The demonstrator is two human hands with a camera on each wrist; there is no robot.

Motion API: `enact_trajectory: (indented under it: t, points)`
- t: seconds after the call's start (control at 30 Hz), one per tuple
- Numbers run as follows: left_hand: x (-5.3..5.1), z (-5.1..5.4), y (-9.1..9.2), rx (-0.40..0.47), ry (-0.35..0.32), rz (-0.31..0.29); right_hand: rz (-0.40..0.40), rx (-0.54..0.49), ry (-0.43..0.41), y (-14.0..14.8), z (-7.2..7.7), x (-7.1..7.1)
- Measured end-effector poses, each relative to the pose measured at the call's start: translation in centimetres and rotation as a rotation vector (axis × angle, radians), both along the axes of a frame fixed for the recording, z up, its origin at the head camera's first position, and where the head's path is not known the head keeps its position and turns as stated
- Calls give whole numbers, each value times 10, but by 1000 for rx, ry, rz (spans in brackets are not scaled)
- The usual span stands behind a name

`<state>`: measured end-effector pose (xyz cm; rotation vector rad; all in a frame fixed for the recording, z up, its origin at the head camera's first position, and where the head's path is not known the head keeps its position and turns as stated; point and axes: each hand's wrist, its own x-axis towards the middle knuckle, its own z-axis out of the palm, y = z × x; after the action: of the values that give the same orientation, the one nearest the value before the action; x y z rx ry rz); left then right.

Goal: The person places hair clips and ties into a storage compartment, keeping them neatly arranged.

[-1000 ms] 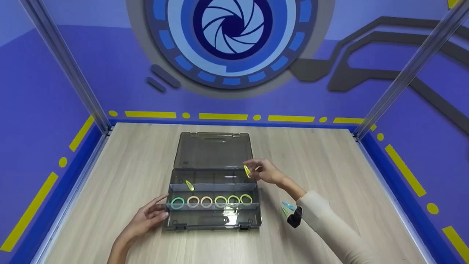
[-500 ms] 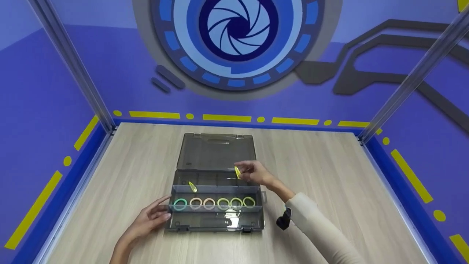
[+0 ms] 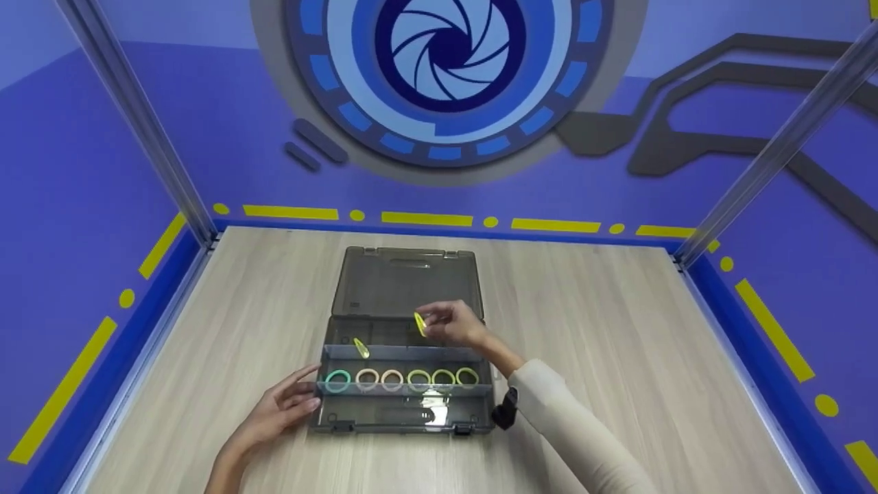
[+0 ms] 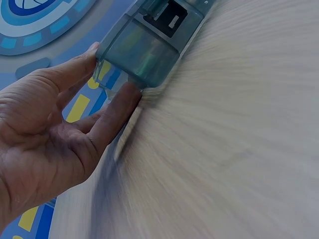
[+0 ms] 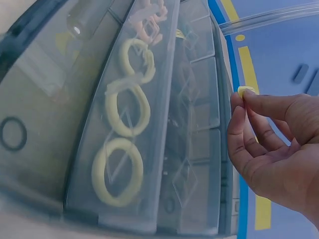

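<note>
Left hand (image 3: pixel 274 412): fingers mostly straight, tips against the near-left side of the box; not wrapped around it.
Box (image 3: pixel 370 416): smoky, see-through, flat on the bench (image 3: pixel 658 384); lid (image 3: pixel 411 281) folded back on the far side; three long compartments run left to right.
Teal ring (image 3: pixel 328 381): middle compartment, left end.
Loose clip (image 3: pixel 361 348): yellow, rear compartment, toward its left end, lying at a slant; cannot tell whether it touches the divider.
Peach rings (image 3: pixel 357 379): two, side by side, middle compartment, right of the teal one.
Held clip (image 3: pixel 420 325): yellow, in the air above the rear compartment, right of the loose one.
Yellow-green rings (image 5: pixel 98 172): three in a row, filling out the right end of the middle compartment.
Right hand (image 3: pixel 449 324): pinching the held clip between thumb and fingertips, over the box's far half.
Sleeve (image 3: pixel 576 418): pale, right arm; black piece (image 3: pixel 505 409) at its cuff.
</note>
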<state>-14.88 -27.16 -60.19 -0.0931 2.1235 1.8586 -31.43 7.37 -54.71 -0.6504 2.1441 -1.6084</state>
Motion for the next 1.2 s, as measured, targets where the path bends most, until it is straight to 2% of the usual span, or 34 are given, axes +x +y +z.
enact_trajectory:
  t: [0.23, 0.5, 0.67, 0.83, 1.0, 1.2]
  points:
    - [2, 0, -1, 46, 28, -22, -2, 9, 4, -17, -5, 1]
    - [1, 0, 0, 19, 33, -2, 3, 23, 21, -34, -17, 2]
    - [1, -2, 1, 29, 35, -10, 27, 36, 29, -41, -22, 3]
    - [1, -2, 0, 41, 28, -10, 20, 101, 11, -48, -21, 4]
    - [2, -2, 1, 31, 14, 8, 27, 219, 41, -55, -20, 6]
    - [2, -1, 0, 49, 26, -12, 9, 309, 61, -65, -17, 9]
